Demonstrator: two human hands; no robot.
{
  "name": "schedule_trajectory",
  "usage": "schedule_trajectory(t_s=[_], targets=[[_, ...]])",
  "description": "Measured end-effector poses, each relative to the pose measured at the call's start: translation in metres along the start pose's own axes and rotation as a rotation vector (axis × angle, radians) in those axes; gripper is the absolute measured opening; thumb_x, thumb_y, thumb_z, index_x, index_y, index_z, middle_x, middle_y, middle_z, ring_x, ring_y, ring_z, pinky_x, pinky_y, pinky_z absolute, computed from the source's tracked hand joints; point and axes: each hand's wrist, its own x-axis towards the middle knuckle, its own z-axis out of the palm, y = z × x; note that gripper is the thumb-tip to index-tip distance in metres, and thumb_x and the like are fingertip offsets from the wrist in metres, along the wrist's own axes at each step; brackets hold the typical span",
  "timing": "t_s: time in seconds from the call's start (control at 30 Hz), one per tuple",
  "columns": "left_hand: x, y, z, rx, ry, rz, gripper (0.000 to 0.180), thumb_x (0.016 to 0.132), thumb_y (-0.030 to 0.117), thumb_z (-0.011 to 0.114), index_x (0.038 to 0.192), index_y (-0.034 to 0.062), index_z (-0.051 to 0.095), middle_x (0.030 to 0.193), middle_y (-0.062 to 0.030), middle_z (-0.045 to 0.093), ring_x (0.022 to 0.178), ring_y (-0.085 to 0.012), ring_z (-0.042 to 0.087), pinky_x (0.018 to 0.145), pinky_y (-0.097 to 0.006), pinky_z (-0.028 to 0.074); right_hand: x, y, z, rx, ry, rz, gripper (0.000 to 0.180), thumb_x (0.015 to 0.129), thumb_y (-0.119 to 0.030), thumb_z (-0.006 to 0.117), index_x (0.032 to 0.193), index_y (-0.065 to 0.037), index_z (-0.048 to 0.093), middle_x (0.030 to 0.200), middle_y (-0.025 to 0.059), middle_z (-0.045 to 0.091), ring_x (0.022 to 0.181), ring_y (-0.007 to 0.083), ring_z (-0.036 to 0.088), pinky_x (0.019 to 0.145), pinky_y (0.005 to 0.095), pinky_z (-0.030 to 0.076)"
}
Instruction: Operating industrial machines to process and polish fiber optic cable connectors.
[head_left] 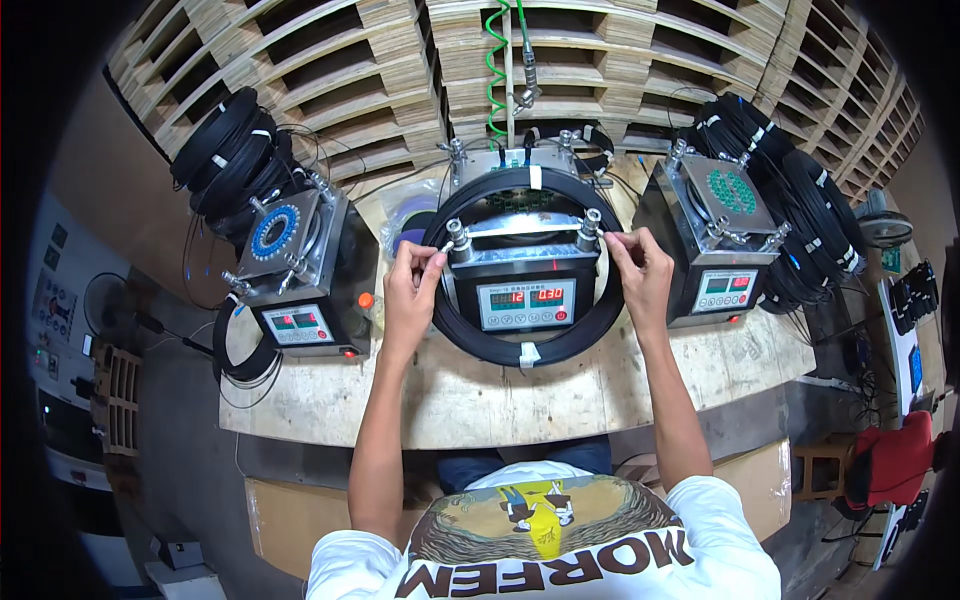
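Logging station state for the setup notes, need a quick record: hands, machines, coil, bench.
Left hand: fingertips beside middle machine's left metal post; pinched item too small to identify
Right hand: fingertips beside right metal post; pinched item likewise unclear
Display panel, middle: red digits lit
Black cable coil: rings that panel in view
Left machine: blue ring on top
Right machine: green pattern on top
Bench: wooden

Benchtop machines (pixel 527 303) and wooden pallets (pixel 660 42) suggest a workshop.
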Motion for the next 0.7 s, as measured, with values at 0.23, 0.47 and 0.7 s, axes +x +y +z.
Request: schedule_trajectory(t_s=[0.23,0.47,0.7], targets=[[0.002,-0.004,-0.004,-0.054,-0.027,-0.009,0.019,0.099,0.017,0.063,0.095,0.0001,0.055,0.077,0.0013,0.053,0.073,-0.0059,0.045,0.065,-0.022,0.038,-0.03,-0.019,0.0,-0.13,-0.022,-0.037,0.041,0.08,-0.009,0.082,0.116,-0.005,0.062,0.099,0.0106,0.046,0.073,0.0149,0.05,0.063,0.0309,0.046],[0.007,-0.008,0.002,-0.056,0.01,0.065,0.022,0.1,0.022,0.064,0.095,0.0009,0.059,0.073,0.0032,0.052,0.066,-0.0049,0.043,0.059,-0.023,0.035,-0.083,0.005,0.035,-0.609,-0.375,-0.422,0.021,0.072,-0.007,0.074,0.086,-0.01,0.059,0.09,0.0079,0.051,0.089,0.0282,0.05,0.076,0.0415,0.037],[0.003,-0.011,0.001,-0.095,-0.007,0.049,0.022,0.099,0.022,0.064,0.096,0.0013,0.059,0.075,0.003,0.053,0.067,-0.0047,0.044,0.06,-0.022,0.036,-0.09,0.007,0.043,-0.684,-0.341,-0.405,0.017,0.072,-0.007,0.072,0.084,-0.01,0.06,0.089,0.0081,0.053,0.09,0.028,0.05,0.077,0.0413,0.036]])
